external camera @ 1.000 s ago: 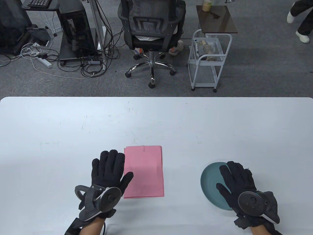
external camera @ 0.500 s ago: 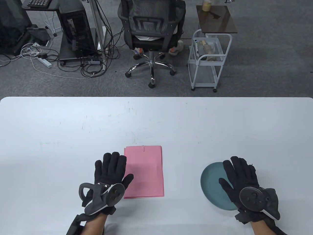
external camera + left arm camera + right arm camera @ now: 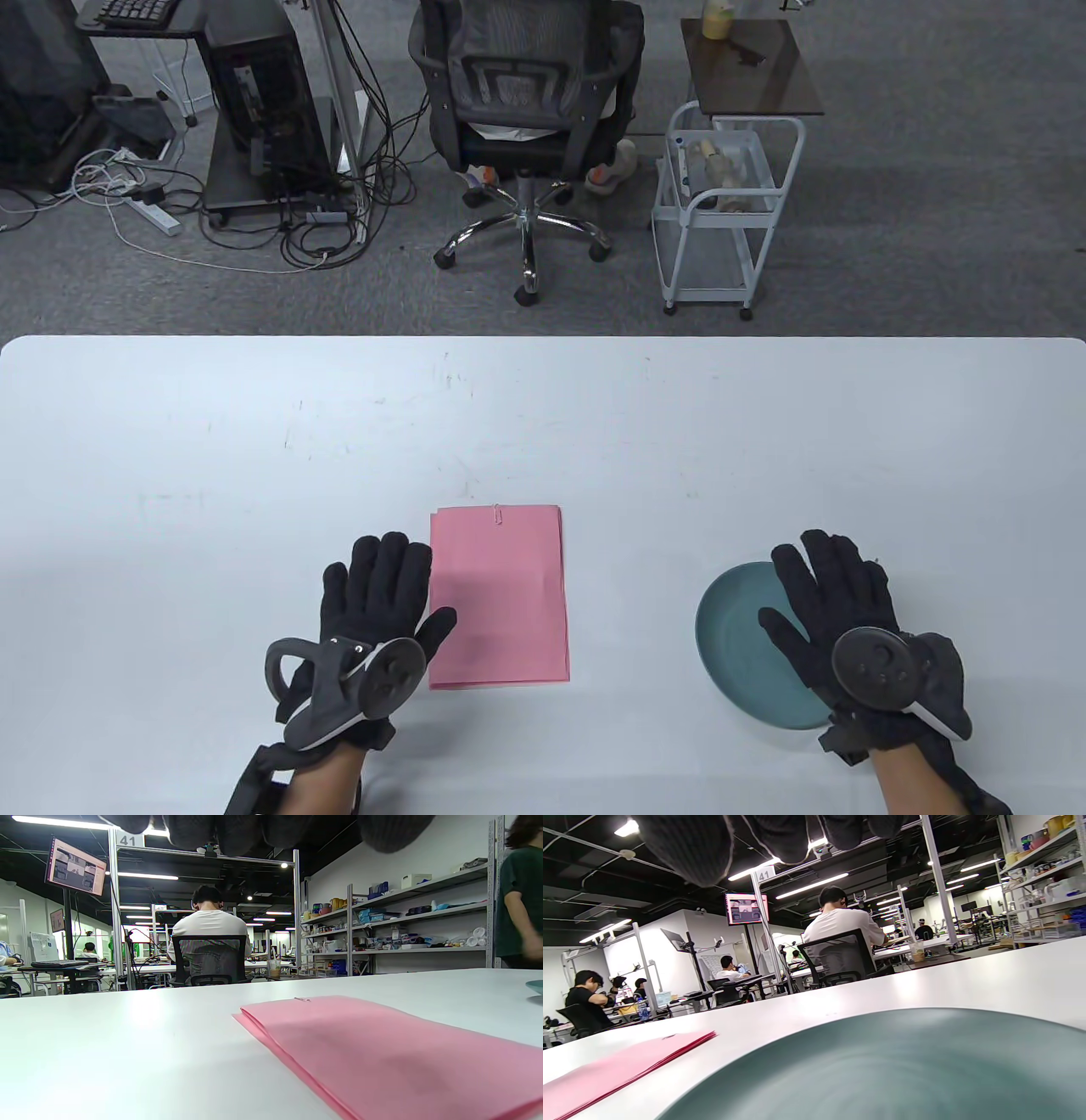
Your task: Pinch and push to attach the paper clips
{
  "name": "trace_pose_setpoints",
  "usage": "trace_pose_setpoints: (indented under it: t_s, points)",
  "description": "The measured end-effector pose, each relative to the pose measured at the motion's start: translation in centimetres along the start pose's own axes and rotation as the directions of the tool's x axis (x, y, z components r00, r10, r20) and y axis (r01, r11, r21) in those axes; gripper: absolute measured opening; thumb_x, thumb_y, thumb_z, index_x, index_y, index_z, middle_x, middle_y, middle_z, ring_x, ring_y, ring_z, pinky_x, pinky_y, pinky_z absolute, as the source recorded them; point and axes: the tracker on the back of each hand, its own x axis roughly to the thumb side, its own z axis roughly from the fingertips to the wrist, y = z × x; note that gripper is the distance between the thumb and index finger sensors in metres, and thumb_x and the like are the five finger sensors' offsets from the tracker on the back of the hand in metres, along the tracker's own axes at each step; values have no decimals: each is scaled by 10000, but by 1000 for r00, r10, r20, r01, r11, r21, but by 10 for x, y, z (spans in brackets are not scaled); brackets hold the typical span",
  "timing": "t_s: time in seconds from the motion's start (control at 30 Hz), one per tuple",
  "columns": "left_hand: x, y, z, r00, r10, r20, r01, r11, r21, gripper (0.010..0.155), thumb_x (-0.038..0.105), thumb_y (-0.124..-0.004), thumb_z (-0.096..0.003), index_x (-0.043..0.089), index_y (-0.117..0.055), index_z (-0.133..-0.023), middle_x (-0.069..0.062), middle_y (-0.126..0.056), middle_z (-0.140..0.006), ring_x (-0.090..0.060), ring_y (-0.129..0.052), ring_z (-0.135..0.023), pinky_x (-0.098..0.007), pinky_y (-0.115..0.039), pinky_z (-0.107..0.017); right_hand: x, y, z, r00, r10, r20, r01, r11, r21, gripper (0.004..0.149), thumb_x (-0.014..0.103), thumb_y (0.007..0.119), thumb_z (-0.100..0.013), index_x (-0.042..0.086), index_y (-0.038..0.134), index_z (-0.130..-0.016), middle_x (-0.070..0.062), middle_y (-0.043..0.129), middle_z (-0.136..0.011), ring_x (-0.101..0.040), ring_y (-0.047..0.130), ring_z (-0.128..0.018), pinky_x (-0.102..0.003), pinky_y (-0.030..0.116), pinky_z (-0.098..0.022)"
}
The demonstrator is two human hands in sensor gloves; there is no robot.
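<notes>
A stack of pink paper [image 3: 499, 594] lies near the table's front edge, with a small paper clip [image 3: 497, 514] on its far edge. The stack also shows in the left wrist view [image 3: 382, 1052] with the clip [image 3: 302, 999], and in the right wrist view [image 3: 619, 1065]. My left hand [image 3: 382, 586] lies flat with fingers spread, just left of the stack, thumb at its left edge. My right hand [image 3: 827, 586] is spread open above the right part of a teal plate [image 3: 734, 632]. The plate looks empty in the right wrist view [image 3: 882, 1069]. Neither hand holds anything.
The white table [image 3: 543, 407] stretches far beyond the paper. Behind it stand an office chair [image 3: 526, 127] and a white trolley [image 3: 721, 212] on the floor.
My left hand has drawn back a little toward the front edge and off the stack. My right hand has shifted slightly right and forward over the plate. The paper and clip have not moved.
</notes>
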Motion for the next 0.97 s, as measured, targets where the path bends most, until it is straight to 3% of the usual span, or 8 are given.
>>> trace_pose_setpoints:
  t_s: [0.27, 0.97]
  points:
    - [1, 1, -1, 1000, -6, 10, 5, 1000, 12, 745, 585, -617, -609, 182, -413, -1201, -156, -472, -1238, -436, -448, -1137, -664, -453, -772, 2, -3, 0, 999, 43, 6, -43, 998, -54, 691, 529, 648, -609, 209, 450, -1189, -179, 355, -1236, -441, 337, -1108, -609, 287, -765]
    - [6, 4, 0, 998, -57, 20, 57, 998, 30, 739, 581, -631, -609, 176, -439, -1197, -162, -502, -1230, -437, -483, -1131, -663, -474, -769, -1, -2, 7, 1000, 31, 6, -30, 999, -26, 686, 525, 654, -607, 195, 475, -1181, -187, 394, -1225, -445, 375, -1096, -611, 305, -756]
